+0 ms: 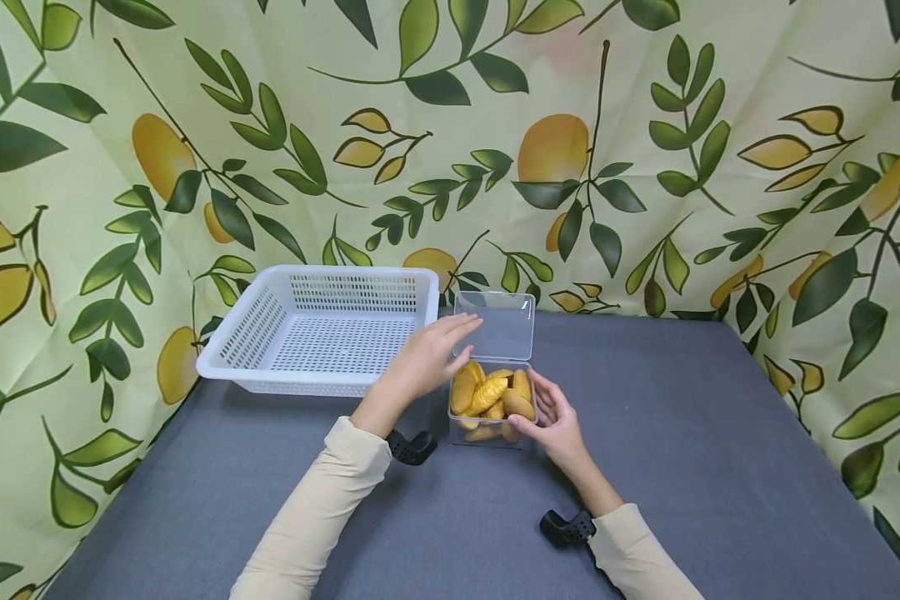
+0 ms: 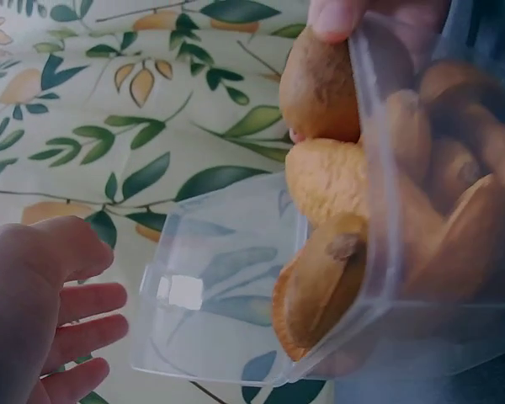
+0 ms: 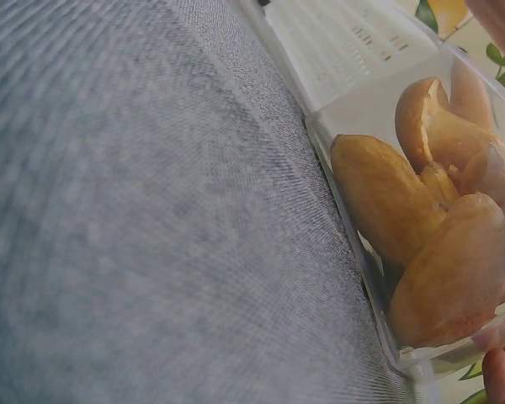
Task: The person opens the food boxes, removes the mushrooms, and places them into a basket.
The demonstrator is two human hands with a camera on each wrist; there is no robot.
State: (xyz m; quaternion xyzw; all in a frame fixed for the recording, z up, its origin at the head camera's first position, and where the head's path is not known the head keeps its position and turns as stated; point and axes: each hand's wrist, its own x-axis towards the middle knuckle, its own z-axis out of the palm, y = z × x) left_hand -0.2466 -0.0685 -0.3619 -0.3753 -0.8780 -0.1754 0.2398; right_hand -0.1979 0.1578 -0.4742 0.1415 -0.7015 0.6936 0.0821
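Note:
A clear plastic box (image 1: 487, 433) stands on the table, heaped with yellow-brown, bread-like pieces (image 1: 491, 390); some rise above its rim. Its clear lid (image 1: 506, 325) is swung back behind it. My right hand (image 1: 558, 421) grips the box's right side, thumb near the front corner and fingers along the side wall. In the left wrist view, a digit of that hand shows at the rim beside a brown piece (image 2: 320, 84). Over the box's back left, near the lid, my left hand (image 1: 431, 354) hovers with its fingers extended, holding nothing.
A white perforated plastic basket (image 1: 217, 358) sits on the grey table (image 1: 690, 450), left of the box. Behind the table hangs a cloth (image 1: 450, 125) printed with leaves and fruit. Each wrist carries a black mount (image 1: 414, 448).

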